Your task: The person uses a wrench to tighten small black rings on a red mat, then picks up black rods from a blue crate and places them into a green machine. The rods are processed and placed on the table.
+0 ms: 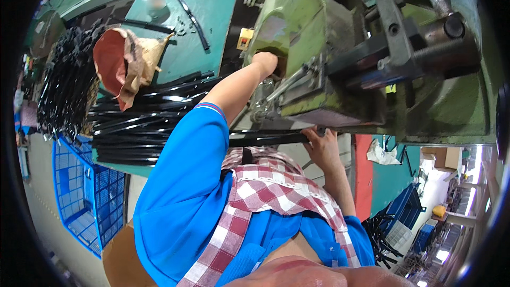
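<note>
My left arm stretches out to the green machine (pixel 303 26). My left hand (pixel 264 62) reaches into a dark opening in its side, where the fingers are hidden. Close to my waist, my right hand (pixel 323 149) grips the end of a long, shiny black bar (pixel 271 139) below the machine's near edge. That bar lies crosswise in front of my checked apron, and its left part passes behind my left sleeve. Left of my arm, a pile of similar black bars (pixel 138 122) rests on the green tabletop (pixel 212 10).
A torn paper sack (pixel 143 58) stands beyond the pile, near a white cup (pixel 154 0). Bundled black parts (pixel 69 79) are stacked at far left, above a blue plastic crate (pixel 90 196). The machine's heavy cylinder (pixel 441 48) juts out at right. A white cloth (pixel 383 152) lies on the right-hand table.
</note>
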`<act>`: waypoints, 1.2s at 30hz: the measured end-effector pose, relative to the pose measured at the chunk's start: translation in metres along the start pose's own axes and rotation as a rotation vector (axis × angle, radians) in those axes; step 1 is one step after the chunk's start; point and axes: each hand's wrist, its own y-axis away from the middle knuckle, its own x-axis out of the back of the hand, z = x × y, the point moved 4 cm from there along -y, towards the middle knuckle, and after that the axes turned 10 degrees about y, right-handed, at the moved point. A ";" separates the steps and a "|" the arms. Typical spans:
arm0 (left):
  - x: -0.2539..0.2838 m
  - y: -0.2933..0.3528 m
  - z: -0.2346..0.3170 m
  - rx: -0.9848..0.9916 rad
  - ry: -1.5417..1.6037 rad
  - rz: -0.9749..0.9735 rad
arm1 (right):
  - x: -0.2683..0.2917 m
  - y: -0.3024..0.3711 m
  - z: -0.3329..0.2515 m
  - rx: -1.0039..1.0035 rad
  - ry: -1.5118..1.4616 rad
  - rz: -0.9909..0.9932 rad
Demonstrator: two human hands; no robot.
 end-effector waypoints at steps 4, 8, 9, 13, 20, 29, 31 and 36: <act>-0.012 -0.003 -0.025 0.074 -0.213 -0.153 | 0.004 0.007 0.010 -0.072 -0.013 -0.057; -0.014 -0.004 -0.028 0.055 -0.238 -0.132 | -0.015 0.014 0.031 -0.105 -0.065 -0.108; -0.014 -0.005 -0.030 0.058 -0.235 -0.123 | -0.015 0.011 0.032 -0.070 -0.085 -0.053; -0.005 0.003 -0.020 0.083 -0.244 -0.115 | -0.019 0.008 0.038 -0.034 -0.142 -0.029; -0.010 0.002 -0.012 0.127 -0.151 -0.059 | -0.020 0.006 0.047 -0.025 -0.179 -0.085; -0.030 -0.016 -0.029 -0.048 -0.190 0.163 | -0.019 0.003 0.057 0.046 -0.080 -0.154; -0.022 -0.005 -0.029 -0.121 -0.081 0.323 | -0.019 -0.002 0.057 0.014 -0.032 -0.216; 0.009 0.072 0.011 0.032 0.404 0.268 | -0.052 0.000 0.069 0.003 -0.047 -0.255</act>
